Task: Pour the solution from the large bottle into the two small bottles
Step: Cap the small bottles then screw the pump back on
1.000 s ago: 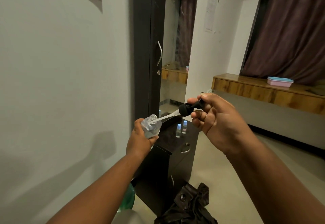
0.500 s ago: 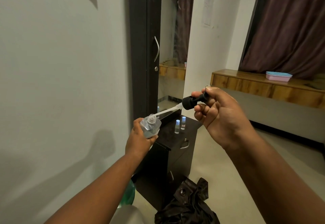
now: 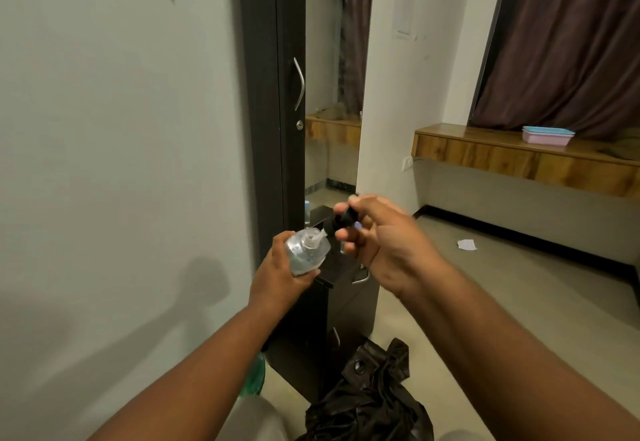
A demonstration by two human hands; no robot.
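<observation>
My left hand (image 3: 282, 276) grips a clear large bottle (image 3: 306, 252), tilted with its open neck facing me. My right hand (image 3: 377, 232) pinches the black bulb of a dropper (image 3: 341, 220); its clear stem runs down into the bottle's neck. The hands are close together above a black cabinet (image 3: 346, 305). My right hand hides most of the cabinet top. Only a blue speck of one small bottle's cap (image 3: 357, 226) shows between my fingers. The other small bottle is hidden.
A tall dark mirrored wardrobe (image 3: 277, 94) stands behind the cabinet, a grey wall to the left. A black bag (image 3: 367, 395) lies on the floor below. A wooden ledge with a pink and blue tray (image 3: 547, 135) runs along the right.
My right hand has moved toward the large bottle, pushing the dropper stem deeper into its neck. The two small bottles on the cabinet are now covered by that hand.
</observation>
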